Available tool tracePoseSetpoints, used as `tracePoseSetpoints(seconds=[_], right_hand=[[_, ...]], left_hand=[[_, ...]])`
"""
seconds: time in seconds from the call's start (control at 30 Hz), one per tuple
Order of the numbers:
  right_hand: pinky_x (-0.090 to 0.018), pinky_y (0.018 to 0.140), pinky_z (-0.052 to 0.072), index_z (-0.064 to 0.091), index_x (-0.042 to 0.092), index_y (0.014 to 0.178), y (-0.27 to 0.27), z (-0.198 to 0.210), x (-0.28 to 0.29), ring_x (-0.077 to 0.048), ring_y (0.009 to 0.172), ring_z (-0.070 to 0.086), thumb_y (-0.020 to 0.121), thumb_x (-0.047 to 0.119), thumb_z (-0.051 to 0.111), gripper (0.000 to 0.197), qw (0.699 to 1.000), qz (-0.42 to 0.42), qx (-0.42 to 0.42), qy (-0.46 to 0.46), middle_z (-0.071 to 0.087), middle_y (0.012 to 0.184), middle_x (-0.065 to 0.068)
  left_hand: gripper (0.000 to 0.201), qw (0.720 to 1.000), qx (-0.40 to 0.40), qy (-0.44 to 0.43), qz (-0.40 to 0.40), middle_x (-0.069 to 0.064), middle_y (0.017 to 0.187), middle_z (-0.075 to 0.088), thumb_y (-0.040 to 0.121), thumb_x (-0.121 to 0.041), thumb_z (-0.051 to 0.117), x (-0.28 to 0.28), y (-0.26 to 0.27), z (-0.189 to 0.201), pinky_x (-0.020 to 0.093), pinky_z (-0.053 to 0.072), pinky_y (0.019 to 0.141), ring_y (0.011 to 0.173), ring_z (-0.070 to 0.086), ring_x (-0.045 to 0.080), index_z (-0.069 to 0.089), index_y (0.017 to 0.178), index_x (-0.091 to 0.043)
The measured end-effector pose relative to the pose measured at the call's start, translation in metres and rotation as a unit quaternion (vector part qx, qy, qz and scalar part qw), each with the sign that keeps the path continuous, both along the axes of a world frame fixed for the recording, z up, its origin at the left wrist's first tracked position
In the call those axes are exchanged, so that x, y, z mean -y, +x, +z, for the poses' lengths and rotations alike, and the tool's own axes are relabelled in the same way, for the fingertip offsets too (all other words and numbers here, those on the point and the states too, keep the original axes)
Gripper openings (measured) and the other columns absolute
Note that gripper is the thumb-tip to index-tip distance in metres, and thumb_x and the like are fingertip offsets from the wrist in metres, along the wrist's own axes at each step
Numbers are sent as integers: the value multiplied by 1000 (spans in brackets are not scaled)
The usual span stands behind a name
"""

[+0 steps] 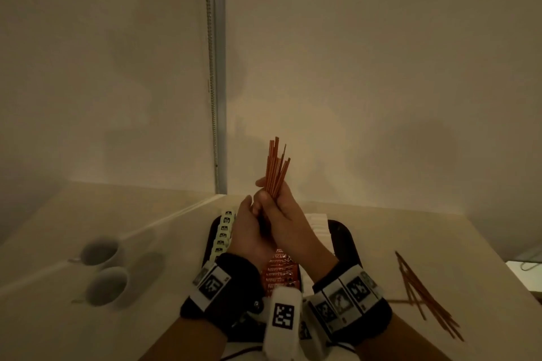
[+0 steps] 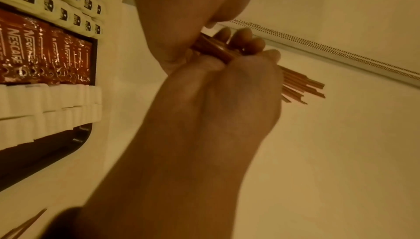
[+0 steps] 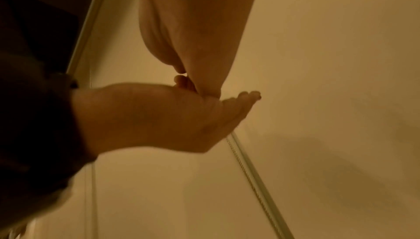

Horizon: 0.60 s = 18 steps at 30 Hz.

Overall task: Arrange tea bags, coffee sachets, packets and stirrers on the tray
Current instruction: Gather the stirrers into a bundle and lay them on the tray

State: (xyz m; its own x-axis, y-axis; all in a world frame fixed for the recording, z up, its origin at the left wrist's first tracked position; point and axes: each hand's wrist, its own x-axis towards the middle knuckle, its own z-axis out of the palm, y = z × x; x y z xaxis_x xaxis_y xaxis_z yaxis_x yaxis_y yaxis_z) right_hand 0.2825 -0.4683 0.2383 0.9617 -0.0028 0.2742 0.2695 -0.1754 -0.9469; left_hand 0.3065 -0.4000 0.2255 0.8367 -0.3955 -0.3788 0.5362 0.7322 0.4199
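My right hand (image 1: 289, 214) grips a bundle of orange-brown stirrers (image 1: 275, 167) and holds it upright above the black tray (image 1: 343, 243). My left hand (image 1: 249, 228) lies flat, fingers straight, against the bundle's lower part. In the left wrist view the right hand (image 2: 216, 108) has its fingers curled round the stirrers (image 2: 300, 86), next to the left hand (image 2: 177, 18). The right wrist view shows the flat left palm (image 3: 159, 117) under the right hand (image 3: 195, 27); the stirrers are hidden there. On the tray lie rows of tea bags (image 1: 224, 233), red coffee sachets (image 1: 278, 271) and white packets (image 1: 318, 223).
Several loose stirrers (image 1: 422, 293) lie scattered on the table to the right of the tray. Two white cups (image 1: 101, 252) (image 1: 108, 284) stand at the left. A wall with a vertical rail and chain (image 1: 215, 67) rises right behind the table.
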Motion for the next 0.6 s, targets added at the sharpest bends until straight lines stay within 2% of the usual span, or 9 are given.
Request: tracePoseSetpoints(seconds=[0.1,0.17,0.23,0.3,0.33,0.43,0.5,0.53,0.6], right_hand=[[-25,78,45,51,21,103,-3,5,-1,-14,79,53,100,20,39,13,1000,6,-22,4,51,81,-6],[-20,69,45,50,20,109,-5,13,2,-9,72,51,101,23,38,15,999,16,-41,-2,52,81,-2],[-18,57,42,48,20,120,-7,19,3,-7,63,48,101,22,36,22,997,34,-65,-2,50,74,1],[-21,52,37,44,14,127,-6,24,3,-8,58,43,102,17,35,27,993,59,-95,-25,45,69,0],[-22,52,36,43,12,127,-6,26,3,-10,57,42,102,16,34,27,991,71,-109,-39,44,67,-1],[-23,56,45,45,27,117,-6,37,12,-19,62,55,100,21,41,18,981,101,-116,-117,56,76,-8],[-19,64,47,49,28,101,-4,45,24,-9,73,61,95,32,51,7,961,80,-92,-249,61,86,1],[-18,68,46,51,26,96,-1,48,31,-5,79,60,91,39,54,14,949,40,-59,-308,59,90,6],[-17,78,45,53,21,106,4,57,41,-4,96,54,82,52,58,40,945,-38,32,-324,53,105,8]], left_hand=[[51,997,67,33,-3,13,111,68,99,-46,33,-7,-2,3,32,49,85,110,61,23,64,114,-9],[57,979,173,106,-3,9,106,70,92,-55,35,-14,-3,10,25,53,71,97,67,17,64,116,-12],[50,930,298,213,-7,0,93,69,86,-51,45,-21,-2,22,18,50,60,80,66,9,63,114,-13],[31,883,360,300,-23,-2,98,70,89,-35,53,-24,0,34,21,52,67,86,65,6,65,108,-14],[23,875,362,321,-25,-2,104,70,93,-29,51,-25,1,38,24,52,73,93,65,8,67,103,-15],[28,891,333,308,-18,0,109,71,101,-25,40,-27,4,42,33,49,78,98,64,17,65,94,-16],[28,915,302,267,-5,5,102,72,102,-23,38,-30,6,44,36,52,84,97,66,21,61,92,-11],[26,923,293,248,-8,6,95,72,102,-22,37,-31,6,44,37,53,84,92,66,22,58,91,-9],[24,931,285,226,-43,4,73,62,102,-21,39,-35,4,46,36,54,81,72,62,20,53,87,-8]])
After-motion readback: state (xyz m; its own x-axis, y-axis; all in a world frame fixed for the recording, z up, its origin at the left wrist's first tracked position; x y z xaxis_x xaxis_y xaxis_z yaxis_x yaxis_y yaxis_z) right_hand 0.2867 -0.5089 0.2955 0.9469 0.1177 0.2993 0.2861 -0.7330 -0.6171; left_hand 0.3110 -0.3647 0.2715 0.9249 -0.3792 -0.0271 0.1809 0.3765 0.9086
